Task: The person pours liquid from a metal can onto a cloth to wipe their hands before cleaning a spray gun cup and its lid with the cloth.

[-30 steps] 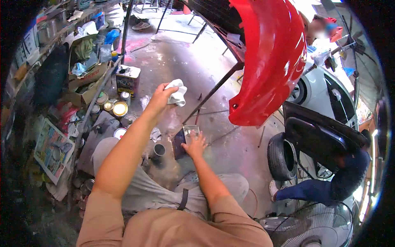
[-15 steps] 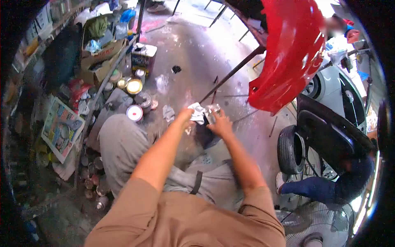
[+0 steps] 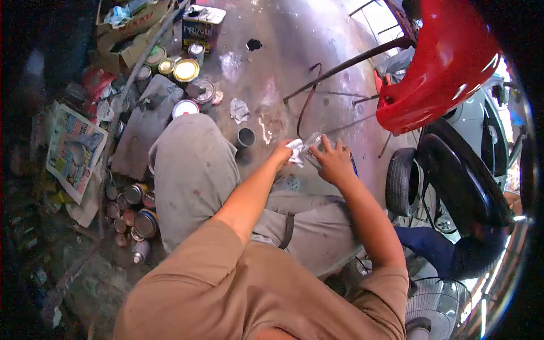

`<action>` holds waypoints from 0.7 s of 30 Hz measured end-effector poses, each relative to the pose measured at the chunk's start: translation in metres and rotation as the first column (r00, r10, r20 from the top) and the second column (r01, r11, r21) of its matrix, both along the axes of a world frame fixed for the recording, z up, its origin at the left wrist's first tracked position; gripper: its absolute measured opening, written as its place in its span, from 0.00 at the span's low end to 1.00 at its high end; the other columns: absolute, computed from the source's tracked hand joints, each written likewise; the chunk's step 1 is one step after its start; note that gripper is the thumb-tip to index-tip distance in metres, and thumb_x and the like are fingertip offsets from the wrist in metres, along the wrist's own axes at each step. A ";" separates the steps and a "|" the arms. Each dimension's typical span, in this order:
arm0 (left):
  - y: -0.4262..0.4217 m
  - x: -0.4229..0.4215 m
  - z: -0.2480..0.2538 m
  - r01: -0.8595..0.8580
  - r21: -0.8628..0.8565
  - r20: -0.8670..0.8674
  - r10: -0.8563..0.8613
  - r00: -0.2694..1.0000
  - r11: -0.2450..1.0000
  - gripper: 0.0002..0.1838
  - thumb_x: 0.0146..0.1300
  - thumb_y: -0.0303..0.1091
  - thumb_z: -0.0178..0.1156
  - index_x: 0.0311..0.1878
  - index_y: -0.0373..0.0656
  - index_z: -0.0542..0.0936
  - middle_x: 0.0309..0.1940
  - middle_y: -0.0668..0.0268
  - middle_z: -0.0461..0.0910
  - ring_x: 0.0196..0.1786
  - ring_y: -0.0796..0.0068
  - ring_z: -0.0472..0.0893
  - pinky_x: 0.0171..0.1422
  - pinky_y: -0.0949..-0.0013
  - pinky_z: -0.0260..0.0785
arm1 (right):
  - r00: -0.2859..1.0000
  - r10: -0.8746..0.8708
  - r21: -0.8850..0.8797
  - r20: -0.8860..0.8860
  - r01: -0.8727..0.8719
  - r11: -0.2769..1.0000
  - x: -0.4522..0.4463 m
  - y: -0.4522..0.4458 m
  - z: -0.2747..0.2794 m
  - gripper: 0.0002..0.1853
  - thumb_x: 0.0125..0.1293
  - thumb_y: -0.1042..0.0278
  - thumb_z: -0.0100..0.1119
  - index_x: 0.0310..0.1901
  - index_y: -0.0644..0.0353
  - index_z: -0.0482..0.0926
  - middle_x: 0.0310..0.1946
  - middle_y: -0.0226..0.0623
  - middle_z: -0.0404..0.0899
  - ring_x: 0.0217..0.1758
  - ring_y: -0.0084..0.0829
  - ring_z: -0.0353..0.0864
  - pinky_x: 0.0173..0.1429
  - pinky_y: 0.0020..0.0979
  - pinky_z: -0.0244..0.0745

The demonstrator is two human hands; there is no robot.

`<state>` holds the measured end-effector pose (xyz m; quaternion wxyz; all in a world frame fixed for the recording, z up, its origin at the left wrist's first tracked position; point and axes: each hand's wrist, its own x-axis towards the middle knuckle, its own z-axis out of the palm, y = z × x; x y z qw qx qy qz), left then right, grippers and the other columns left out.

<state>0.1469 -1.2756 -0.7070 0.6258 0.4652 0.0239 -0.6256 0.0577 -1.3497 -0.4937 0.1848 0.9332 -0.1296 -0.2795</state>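
In front of my knees, my left hand (image 3: 281,155) is closed around a crumpled white cloth (image 3: 296,153). My right hand (image 3: 334,162) grips a clear see-through cup (image 3: 311,145), its fingers over the near side. Cloth and cup are side by side, and the cloth seems to touch the cup's left edge. On the floor left of my left hand stands a dark grey cup (image 3: 246,137). A dark object with a blue edge (image 3: 355,164) is partly hidden behind my right hand.
Several paint tins (image 3: 186,70) and a square can (image 3: 202,28) stand at the left. A crumpled paper (image 3: 239,110) lies ahead. At right are a red car panel (image 3: 442,73) on a metal stand, a tyre (image 3: 400,181), a fan (image 3: 436,306) and a person's dark-clothed leg (image 3: 425,246).
The view has tipped downward and shifted left. Both hands, still holding the cloth and the clear cup, appear farther right. The dark grey cup on the floor has come into sight.
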 end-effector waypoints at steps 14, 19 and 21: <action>0.001 -0.019 -0.025 0.057 -0.101 -0.336 -0.088 0.938 0.993 0.16 0.71 0.47 0.50 0.48 0.50 0.81 0.38 0.69 0.84 0.38 0.74 0.84 0.41 0.63 0.78 | 0.995 0.029 -0.060 -0.095 -0.035 0.998 0.001 0.019 -0.035 0.31 0.60 0.62 0.62 0.67 0.34 0.72 0.74 0.41 0.61 0.66 0.63 0.67 0.59 0.63 0.64; 0.001 -0.021 -0.027 0.077 -0.072 -0.285 -0.094 0.954 0.994 0.17 0.71 0.50 0.49 0.48 0.51 0.81 0.38 0.69 0.84 0.38 0.73 0.84 0.42 0.62 0.77 | 0.993 0.091 -0.106 -0.081 -0.100 0.989 -0.001 0.023 -0.041 0.26 0.64 0.60 0.59 0.65 0.34 0.74 0.72 0.40 0.63 0.64 0.59 0.67 0.58 0.61 0.63; 0.001 -0.021 -0.026 0.089 -0.037 -0.263 -0.096 0.960 0.995 0.17 0.72 0.51 0.49 0.49 0.51 0.81 0.39 0.69 0.84 0.38 0.73 0.83 0.42 0.62 0.77 | 0.992 0.093 -0.121 -0.085 -0.103 0.987 0.000 0.023 -0.041 0.25 0.64 0.59 0.58 0.64 0.34 0.75 0.71 0.40 0.64 0.64 0.57 0.67 0.57 0.60 0.63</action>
